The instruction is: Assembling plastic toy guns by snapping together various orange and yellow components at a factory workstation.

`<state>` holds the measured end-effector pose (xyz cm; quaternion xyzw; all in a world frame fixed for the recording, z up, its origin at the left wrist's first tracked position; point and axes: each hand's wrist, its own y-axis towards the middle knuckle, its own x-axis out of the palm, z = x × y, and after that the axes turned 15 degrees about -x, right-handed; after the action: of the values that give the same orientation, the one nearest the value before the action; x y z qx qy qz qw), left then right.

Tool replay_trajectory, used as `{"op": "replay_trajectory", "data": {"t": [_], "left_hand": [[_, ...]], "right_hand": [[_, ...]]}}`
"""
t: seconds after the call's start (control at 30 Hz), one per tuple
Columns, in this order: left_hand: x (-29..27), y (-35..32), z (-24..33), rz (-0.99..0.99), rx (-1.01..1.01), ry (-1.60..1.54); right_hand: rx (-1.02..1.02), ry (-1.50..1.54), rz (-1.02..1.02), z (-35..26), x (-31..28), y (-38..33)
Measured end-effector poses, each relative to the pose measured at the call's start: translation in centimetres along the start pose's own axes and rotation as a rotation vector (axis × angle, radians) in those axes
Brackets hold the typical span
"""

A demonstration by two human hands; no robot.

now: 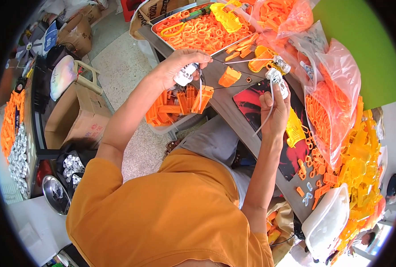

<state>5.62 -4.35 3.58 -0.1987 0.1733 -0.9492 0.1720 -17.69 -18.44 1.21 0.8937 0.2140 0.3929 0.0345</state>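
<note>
My left hand [178, 67] is closed over a small white piece with black markings [186, 74], its fingertips pinching near a thin black cord. A white strip hangs below those fingers. To the right, my right hand [276, 109] is closed round another small white piece with dark marks [276, 82], with a pale strip [266, 118] dangling beside the thumb. Between the hands, over the table, dark cord stretches. Under it stands an orange plastic part [229, 77]. A similar white-and-black piece [281, 63] lies beyond my right hand, next to a yellow-orange part [261, 58].
At the back, a tray [157, 32] holds many orange parts. Bags of orange pieces [332, 120] and piled yellow parts [362, 153] line the right. A black-and-red mat [251, 104] lies on the grey table. A bin of orange parts [180, 104] sits below my left hand.
</note>
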Motion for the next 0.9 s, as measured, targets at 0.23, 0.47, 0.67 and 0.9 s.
{"op": "replay_trajectory", "data": {"t": [0.23,0.47,0.67,0.9], "left_hand": [[0.1,0.1,0.0,0.004,-0.009,0.009],[-0.4,0.4,-0.2,-0.002,-0.023,-0.021],[-1.4,0.6,-0.1,0.056,-0.035,-0.035],[-2.8,0.4,-0.2,0.105,-0.023,-0.072]], "right_hand": [[0.036,0.066,0.009,0.4,-1.2,0.2],[-0.02,0.006,-0.053,1.2,-2.4,0.5],[-0.142,-0.178,-0.007,1.5,-2.8,0.8],[-0.171,-0.227,0.044,1.5,-2.8,0.7]]}}
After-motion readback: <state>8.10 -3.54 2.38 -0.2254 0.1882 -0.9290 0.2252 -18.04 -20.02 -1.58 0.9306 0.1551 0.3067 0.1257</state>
